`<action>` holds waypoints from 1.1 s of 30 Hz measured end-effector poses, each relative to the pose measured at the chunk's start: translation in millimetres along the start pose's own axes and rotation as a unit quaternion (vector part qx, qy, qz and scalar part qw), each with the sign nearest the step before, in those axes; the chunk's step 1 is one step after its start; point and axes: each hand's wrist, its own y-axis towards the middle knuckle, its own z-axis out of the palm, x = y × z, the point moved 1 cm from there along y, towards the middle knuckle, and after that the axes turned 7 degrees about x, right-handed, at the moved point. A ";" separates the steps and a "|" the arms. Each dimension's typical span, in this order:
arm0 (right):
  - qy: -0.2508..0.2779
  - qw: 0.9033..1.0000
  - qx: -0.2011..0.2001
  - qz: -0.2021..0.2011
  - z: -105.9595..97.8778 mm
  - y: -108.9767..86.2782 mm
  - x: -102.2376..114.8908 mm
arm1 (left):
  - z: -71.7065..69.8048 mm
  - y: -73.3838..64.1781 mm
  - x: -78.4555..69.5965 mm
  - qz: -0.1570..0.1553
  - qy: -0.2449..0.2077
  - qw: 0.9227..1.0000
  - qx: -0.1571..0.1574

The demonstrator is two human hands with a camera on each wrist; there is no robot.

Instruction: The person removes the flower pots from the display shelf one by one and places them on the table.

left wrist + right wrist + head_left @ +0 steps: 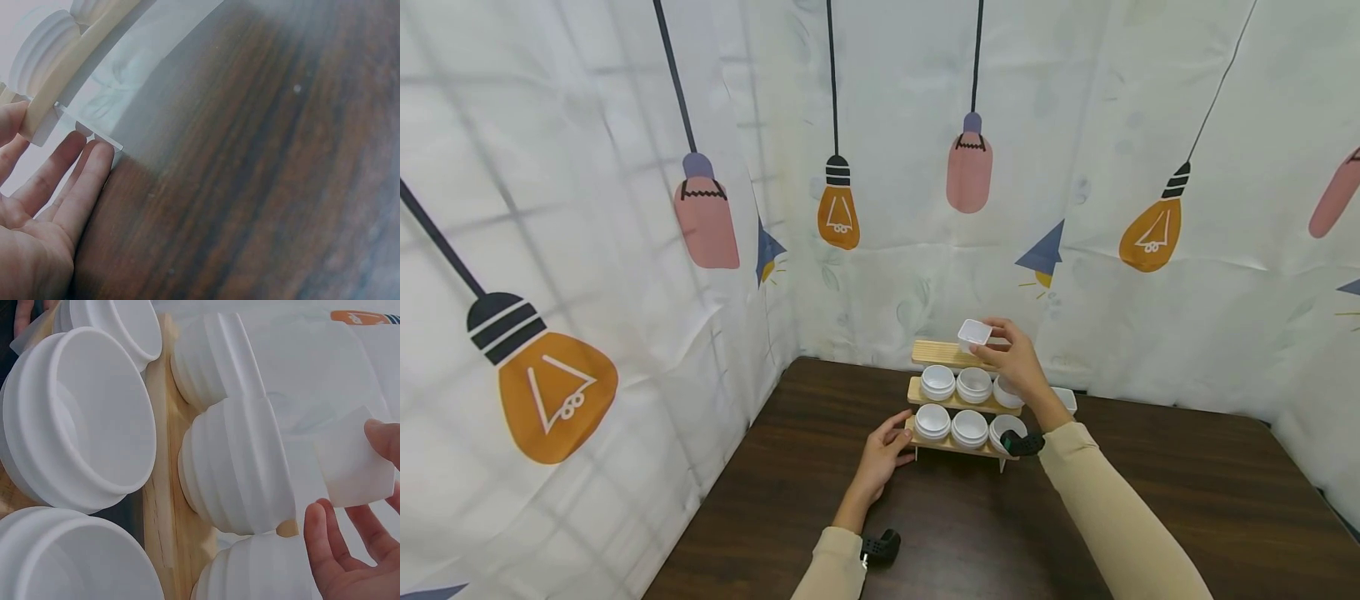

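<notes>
A three-tier wooden stand [942, 354] holds round white ribbed bowls [933, 422] on its lower and middle tiers. My left hand [883, 448] grips the left end of the lowest tier, thumb at the board [45, 112] and other fingers beneath, by a clear leg [94, 128]. Over the top tier, my right hand [1017, 360] pinches a small square white cup [974, 332] between thumb and fingers. In the right wrist view this cup [356, 465] is beside the middle-tier bowls [240, 465]. My right wrist and its black camera partly cover the rightmost bowls.
Behind my right forearm, a white container [1066, 400] shows partly at the stand's right. The stand is on a dark wooden table [1150, 483], near its back edge. A white curtain [895, 275] with printed lamps hangs behind and along the left.
</notes>
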 end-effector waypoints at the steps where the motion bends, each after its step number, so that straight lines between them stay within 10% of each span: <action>1: 0.003 1.000 0.000 -0.002 -0.2 -0.6 0.4 | -0.1 -0.2 0.1 0.001 0.000 1.000 0.000; 33: 0.044 0.999 -0.001 -0.001 -17.1 -17.9 0.3 | 0.6 -1.0 -1.5 0.000 0.001 1.000 0.002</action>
